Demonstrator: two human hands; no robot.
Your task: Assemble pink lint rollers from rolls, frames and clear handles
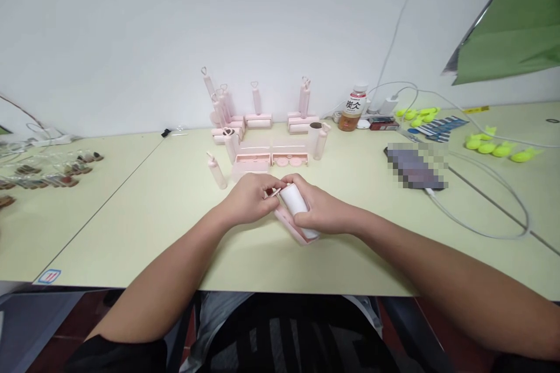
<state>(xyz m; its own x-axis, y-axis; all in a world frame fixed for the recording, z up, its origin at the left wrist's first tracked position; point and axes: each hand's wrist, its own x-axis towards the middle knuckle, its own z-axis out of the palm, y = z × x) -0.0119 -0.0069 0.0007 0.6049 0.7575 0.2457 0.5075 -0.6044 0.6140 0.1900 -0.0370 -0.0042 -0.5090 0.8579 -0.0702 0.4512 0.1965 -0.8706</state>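
My right hand [326,208] is wrapped round a white lint-roller roll [294,200], which tilts over an open pink case [291,226] just above the table or on it. Between the thumb and fingers of my left hand [248,198] is a small flat pink piece [275,193], close to the roll's upper end. Fingers hide part of this piece. Beyond my hands, two open pink cases [289,160] lie side by side. A pink handle [216,172] stands to the left of them, and another handle [321,141] stands beside a roll [312,139] at their right.
Along the wall stand several pink handles with heart-shaped loops [255,96] among pink cases [259,122]. A drink bottle [353,108], a phone [413,168] on a white cable [476,227] and yellow-green pieces [503,148] are at the right. Small wrapped items [48,173] lie far left.
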